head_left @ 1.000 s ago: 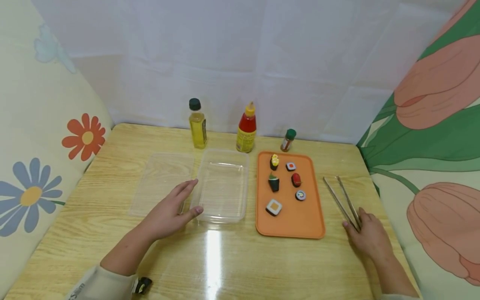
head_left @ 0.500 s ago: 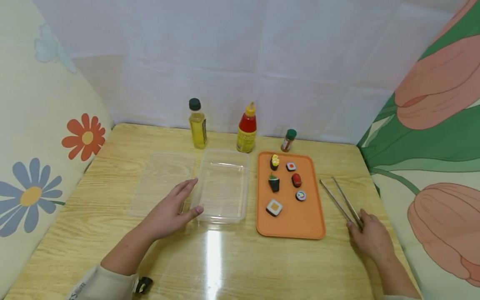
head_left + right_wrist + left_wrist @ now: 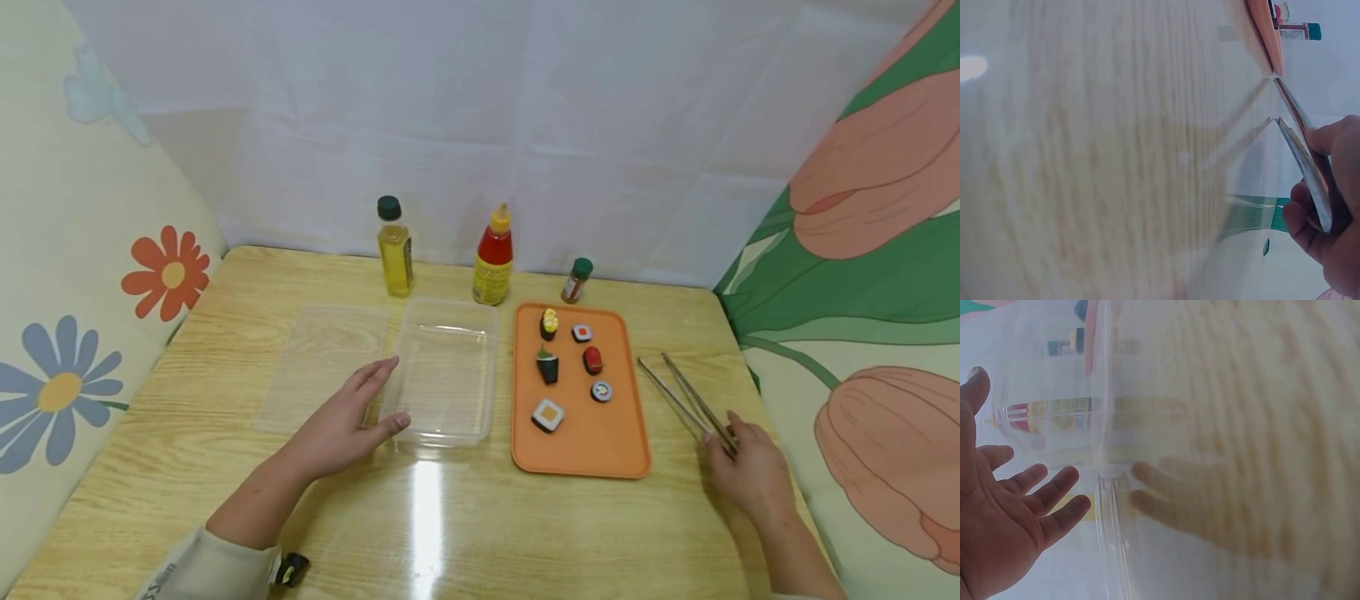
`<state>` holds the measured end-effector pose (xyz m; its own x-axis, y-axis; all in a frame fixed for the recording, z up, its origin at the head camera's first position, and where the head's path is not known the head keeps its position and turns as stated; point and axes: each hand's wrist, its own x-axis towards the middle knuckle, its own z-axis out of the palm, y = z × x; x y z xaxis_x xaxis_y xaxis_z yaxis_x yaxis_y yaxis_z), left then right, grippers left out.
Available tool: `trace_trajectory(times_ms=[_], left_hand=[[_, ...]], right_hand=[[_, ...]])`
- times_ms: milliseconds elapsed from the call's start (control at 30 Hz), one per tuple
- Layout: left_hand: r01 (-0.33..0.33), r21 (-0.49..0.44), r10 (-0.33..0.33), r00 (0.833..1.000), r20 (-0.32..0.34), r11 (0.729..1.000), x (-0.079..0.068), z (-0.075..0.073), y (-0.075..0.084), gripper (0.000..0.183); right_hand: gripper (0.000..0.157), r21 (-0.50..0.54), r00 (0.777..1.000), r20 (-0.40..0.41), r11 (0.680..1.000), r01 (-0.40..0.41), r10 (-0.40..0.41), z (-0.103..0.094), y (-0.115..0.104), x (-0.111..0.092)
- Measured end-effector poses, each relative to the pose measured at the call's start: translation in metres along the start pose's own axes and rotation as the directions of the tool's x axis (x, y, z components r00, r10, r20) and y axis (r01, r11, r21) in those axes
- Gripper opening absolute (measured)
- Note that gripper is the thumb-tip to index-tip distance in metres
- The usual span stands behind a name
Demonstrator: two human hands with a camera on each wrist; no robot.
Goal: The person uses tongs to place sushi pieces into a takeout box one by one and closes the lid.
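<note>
Tongs, their arms parted, sit just right of the orange tray, pinched in the curled right grip, while the left grip (fingers extended, holding nothing) is left of that tray, by the clear container.

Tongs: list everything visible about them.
The tongs are silver, shiny and metal-looking, with two slim prongs spread apart, nothing between their tips. The person's right grip holds them toward the rear; the joined end isn't clearly visible. They're right of the orange tray, tips pointing forward and left; whether they touch the tabletop is unclear.
</note>
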<state>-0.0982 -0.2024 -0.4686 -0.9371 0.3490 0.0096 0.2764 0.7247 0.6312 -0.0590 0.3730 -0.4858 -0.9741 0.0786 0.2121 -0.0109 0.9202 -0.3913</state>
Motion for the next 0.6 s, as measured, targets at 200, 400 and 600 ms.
trace_trajectory(times_ms=[200,400,600], left_hand=[[0.014,0.002,-0.014,1.000,0.015,1.000,-0.0005,-0.0004,0.0009,0.087],[0.015,0.004,-0.015,1.000,0.014,1.000,-0.0004,-0.0011,0.0010,0.088],[0.026,0.005,-0.026,0.999,0.021,1.000,0.0002,-0.0006,0.0004,0.089]], right_hand=[[0.055,0.023,0.996,-0.086,0.999,0.032,-0.030,0.0000,-0.0003,-0.0004],[0.058,0.046,0.995,-0.096,0.998,0.031,-0.026,-0.0013,-0.0005,-0.0002],[0.062,0.028,0.999,-0.042,0.999,-0.016,0.017,-0.0047,0.0005,-0.0012]])
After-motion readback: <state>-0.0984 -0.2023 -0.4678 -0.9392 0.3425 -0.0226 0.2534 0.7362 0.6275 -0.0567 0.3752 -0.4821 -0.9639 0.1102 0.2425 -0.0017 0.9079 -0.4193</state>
